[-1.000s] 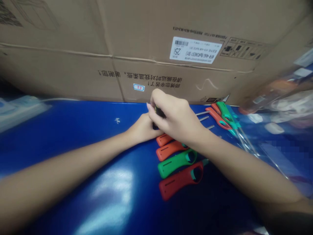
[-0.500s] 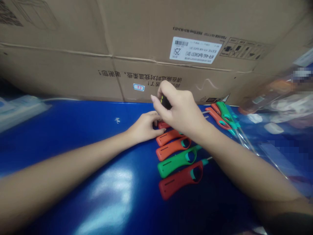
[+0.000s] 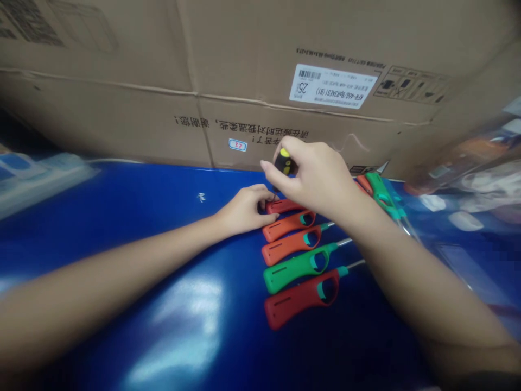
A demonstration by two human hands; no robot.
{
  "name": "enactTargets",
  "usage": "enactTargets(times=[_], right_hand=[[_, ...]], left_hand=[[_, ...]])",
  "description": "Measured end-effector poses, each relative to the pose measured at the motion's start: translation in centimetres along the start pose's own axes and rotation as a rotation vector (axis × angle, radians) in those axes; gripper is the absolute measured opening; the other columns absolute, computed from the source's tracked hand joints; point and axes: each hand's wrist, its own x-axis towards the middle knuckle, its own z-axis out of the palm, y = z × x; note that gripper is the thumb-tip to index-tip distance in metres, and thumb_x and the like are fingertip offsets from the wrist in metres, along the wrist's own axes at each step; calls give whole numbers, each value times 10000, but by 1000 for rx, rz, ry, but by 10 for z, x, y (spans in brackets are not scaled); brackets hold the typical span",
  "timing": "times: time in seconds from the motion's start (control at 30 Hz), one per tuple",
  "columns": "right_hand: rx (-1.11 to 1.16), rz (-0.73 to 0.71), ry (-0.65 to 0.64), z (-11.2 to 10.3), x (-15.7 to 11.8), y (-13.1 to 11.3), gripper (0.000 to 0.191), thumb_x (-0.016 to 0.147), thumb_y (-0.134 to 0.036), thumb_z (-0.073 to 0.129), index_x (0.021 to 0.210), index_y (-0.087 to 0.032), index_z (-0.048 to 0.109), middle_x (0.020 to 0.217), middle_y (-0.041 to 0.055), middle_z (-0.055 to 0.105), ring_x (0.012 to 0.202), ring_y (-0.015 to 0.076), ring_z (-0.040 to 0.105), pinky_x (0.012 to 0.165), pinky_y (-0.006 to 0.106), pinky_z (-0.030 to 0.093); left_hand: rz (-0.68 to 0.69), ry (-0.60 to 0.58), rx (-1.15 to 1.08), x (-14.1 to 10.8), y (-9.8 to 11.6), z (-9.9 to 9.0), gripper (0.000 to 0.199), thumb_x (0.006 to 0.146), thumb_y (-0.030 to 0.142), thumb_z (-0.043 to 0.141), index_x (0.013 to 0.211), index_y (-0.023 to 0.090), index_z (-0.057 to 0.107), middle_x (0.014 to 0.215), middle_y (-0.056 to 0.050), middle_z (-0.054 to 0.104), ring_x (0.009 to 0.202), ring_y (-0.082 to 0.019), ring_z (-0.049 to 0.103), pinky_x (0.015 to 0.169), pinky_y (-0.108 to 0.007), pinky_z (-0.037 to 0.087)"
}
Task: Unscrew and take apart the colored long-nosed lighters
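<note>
In my right hand (image 3: 319,171) is a screwdriver with a black and yellow handle (image 3: 285,161), gripped between thumb and fingers. Its shaft points down at the butt end of the farthest red long-nosed lighter (image 3: 287,206); whether the tip touches a screw cannot be made out. My left hand (image 3: 246,209) pinches that lighter's end, thumb on the near side and fingers on the far side. Nearer to me lie an orange lighter (image 3: 280,229), a second orange lighter (image 3: 285,250), a green lighter (image 3: 291,271) and a red lighter (image 3: 291,307), side by side, nozzles to the right.
A large cardboard box (image 3: 244,54) walls off the back of the blue table (image 3: 171,201). More lighters (image 3: 380,190) lie at the right behind my forearm. Blurred plastic packs (image 3: 44,174) sit at the left, and clear bags and white pieces (image 3: 466,221) at the right.
My right hand has turned a little, so more of the screwdriver's yellow and black handle shows. My left hand stays at the red lighter's end. The whole view has shifted slightly.
</note>
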Motion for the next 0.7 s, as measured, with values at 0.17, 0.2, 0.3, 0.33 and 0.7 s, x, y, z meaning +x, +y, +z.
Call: enactTargets(times=[0.17,0.2,0.3,0.33,0.7], right_hand=[[113,-78,29,3,0,4,278,902,-265,460,1142,-193,581,803,36,678,643,180,548,606,301,359],[112,-78,38,2,0,5,287,892,-255,461,1146,-199,582,790,29,675,638,180,543,603,300,357],[89,-30,87,2,2,11,210,906,-322,473,989,-207,628,692,17,641,618,183,539,608,306,364],[93,-23,89,2,3,13,211,912,-336,473,959,-207,633,678,17,637,617,184,543,613,309,369],[68,-102,-93,-19,4,26,240,955,-368,489,1056,-186,610,716,26,644,626,184,552,621,312,373]], left_hand=[[10,-8,-10,0,0,0,164,771,223,743,911,142,717,845,-26,613,711,-141,567,649,-274,475],[10,-9,-14,0,0,0,177,774,222,742,929,139,720,853,-27,611,711,-140,570,649,-273,479],[2,-12,-28,0,1,-1,245,774,212,745,1006,136,729,853,-22,601,697,-132,575,638,-267,487],[1,-14,-32,0,1,-1,259,772,207,746,1021,136,730,849,-20,599,697,-131,578,637,-266,490],[-5,-29,-39,-1,0,-2,282,786,237,749,1050,141,733,867,-28,612,717,-139,586,653,-275,497]])
